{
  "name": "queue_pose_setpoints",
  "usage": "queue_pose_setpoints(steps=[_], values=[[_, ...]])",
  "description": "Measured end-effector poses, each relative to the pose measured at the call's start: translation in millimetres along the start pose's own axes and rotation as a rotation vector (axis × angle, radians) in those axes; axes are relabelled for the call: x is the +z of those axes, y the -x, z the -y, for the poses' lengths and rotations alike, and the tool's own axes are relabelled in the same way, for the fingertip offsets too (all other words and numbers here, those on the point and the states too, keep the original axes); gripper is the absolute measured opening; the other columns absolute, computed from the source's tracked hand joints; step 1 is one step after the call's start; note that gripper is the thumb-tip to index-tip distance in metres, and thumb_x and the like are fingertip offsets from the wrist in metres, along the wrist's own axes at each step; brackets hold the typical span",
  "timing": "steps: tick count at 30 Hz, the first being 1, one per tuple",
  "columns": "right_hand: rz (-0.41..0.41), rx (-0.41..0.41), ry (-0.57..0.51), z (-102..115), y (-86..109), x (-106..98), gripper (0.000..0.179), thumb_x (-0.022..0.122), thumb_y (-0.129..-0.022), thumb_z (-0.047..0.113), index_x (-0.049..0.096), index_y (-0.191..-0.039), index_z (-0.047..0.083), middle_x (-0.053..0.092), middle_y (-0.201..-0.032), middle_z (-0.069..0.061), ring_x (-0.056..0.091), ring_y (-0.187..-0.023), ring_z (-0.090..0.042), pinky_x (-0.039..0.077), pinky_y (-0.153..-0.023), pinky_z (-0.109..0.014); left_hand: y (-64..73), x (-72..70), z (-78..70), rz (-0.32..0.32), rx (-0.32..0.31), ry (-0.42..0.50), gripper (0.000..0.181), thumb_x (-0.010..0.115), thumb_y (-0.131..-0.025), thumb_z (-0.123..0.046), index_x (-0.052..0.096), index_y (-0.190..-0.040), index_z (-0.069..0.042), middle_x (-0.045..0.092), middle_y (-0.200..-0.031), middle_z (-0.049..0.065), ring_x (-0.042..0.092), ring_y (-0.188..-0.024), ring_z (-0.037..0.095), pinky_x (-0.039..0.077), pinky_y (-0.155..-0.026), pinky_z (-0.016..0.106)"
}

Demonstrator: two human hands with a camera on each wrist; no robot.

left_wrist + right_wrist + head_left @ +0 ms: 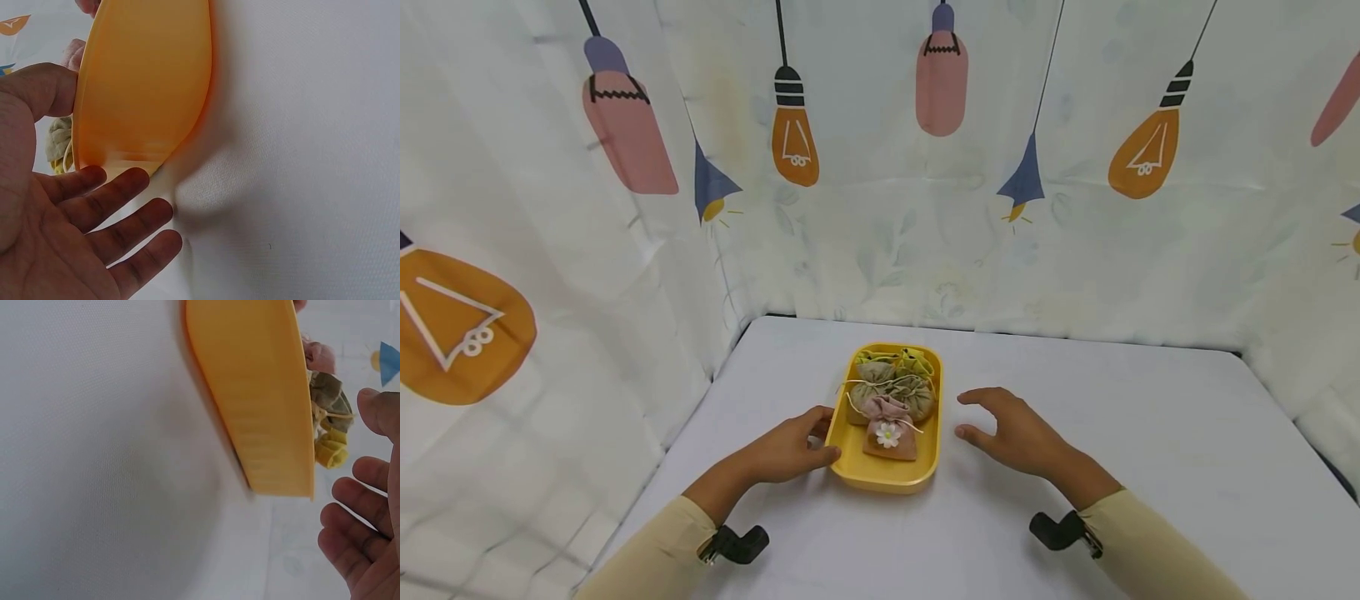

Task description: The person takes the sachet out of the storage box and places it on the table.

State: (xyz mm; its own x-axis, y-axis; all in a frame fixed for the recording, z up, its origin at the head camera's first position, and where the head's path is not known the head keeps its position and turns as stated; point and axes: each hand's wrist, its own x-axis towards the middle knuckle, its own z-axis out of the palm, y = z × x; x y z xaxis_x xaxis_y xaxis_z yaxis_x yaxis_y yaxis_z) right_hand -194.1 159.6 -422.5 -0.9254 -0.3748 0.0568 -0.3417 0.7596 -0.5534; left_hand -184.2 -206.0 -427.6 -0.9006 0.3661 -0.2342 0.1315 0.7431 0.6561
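Observation:
A yellow tray (887, 473) sits on the white table with several small drawstring pouches in it. At its near end lies a pink pouch (891, 433) bearing a white flower; grey-green pouches (872, 385) are behind it, and yellow ones (915, 362) at the far end. My left hand (790, 448) is at the tray's left side, thumb (53, 90) at the rim and the other fingers loosely extended beside the wall. To the right, apart from the tray, my right hand (1018, 433) holds nothing, its fingers (359, 534) relaxed and spread.
The white table (1150, 433) extends mostly to the right of the tray. Patterned white curtains (880, 242) hang behind it and along both sides. A black wrist mount (741, 546) is on the left sleeve, another mount (1060, 531) on the right.

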Motion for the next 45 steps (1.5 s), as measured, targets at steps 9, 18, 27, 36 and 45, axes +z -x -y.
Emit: queue_pose_setpoints(steps=[9, 18, 27, 36, 45], values=[[0.002, -0.042, -0.017, 3, -5.8, 7, 0.052, 0.076, -0.093, 0.041, 0.063, -0.136, 0.015, 0.06, -0.139, -0.003, 0.053, -0.133, -0.029, 0.044, -0.108, -0.053, 0.8, -0.4, 1.0, -0.002, -0.004, 0.003, 0.067, 0.072, -0.095, -0.036, 0.046, -0.149, -0.007, 0.064, -0.13, 0.005, 0.059, -0.122, 0.024, 0.05, -0.101, 0.051], [0.013, -0.053, -0.039, 10, -10.3, 13, 0.048, 0.077, -0.093, 0.038, 0.065, -0.135, 0.017, 0.06, -0.138, -0.004, 0.053, -0.132, -0.028, 0.044, -0.108, -0.053, 1.0, 0.2, 2.6, -0.002, -0.01, 0.011, 0.067, 0.073, -0.094, -0.038, 0.047, -0.148, -0.008, 0.063, -0.13, 0.004, 0.059, -0.122, 0.024, 0.049, -0.102, 0.052], [0.013, -0.098, -0.041, 15, -16.7, 17, 0.043, 0.078, -0.093, 0.035, 0.067, -0.131, 0.017, 0.063, -0.132, 0.0, 0.056, -0.129, -0.025, 0.046, -0.107, -0.05, -0.4, 0.9, 3.9, 0.005, -0.01, 0.002, 0.066, 0.072, -0.095, -0.039, 0.047, -0.148, -0.01, 0.063, -0.13, 0.002, 0.058, -0.123, 0.024, 0.049, -0.103, 0.052], [0.017, -0.165, -0.016, 21, -23.7, 20, 0.046, 0.077, -0.094, 0.035, 0.067, -0.132, 0.01, 0.065, -0.128, -0.004, 0.059, -0.123, -0.026, 0.049, -0.103, -0.048, 1.8, -1.7, 0.9, 0.013, 0.006, 0.006, 0.066, 0.072, -0.095, -0.038, 0.047, -0.148, -0.008, 0.063, -0.13, 0.003, 0.058, -0.124, 0.026, 0.048, -0.103, 0.053], [0.035, -0.176, -0.011, 29, -31.5, 22, 0.045, 0.076, -0.095, 0.037, 0.068, -0.132, 0.012, 0.066, -0.125, -0.004, 0.061, -0.116, -0.023, 0.051, -0.1, -0.044, 2.6, -2.3, 1.8, 0.011, 0.004, -0.002, 0.065, 0.072, -0.095, -0.04, 0.047, -0.147, -0.009, 0.063, -0.131, 0.003, 0.058, -0.124, 0.026, 0.049, -0.102, 0.053]])
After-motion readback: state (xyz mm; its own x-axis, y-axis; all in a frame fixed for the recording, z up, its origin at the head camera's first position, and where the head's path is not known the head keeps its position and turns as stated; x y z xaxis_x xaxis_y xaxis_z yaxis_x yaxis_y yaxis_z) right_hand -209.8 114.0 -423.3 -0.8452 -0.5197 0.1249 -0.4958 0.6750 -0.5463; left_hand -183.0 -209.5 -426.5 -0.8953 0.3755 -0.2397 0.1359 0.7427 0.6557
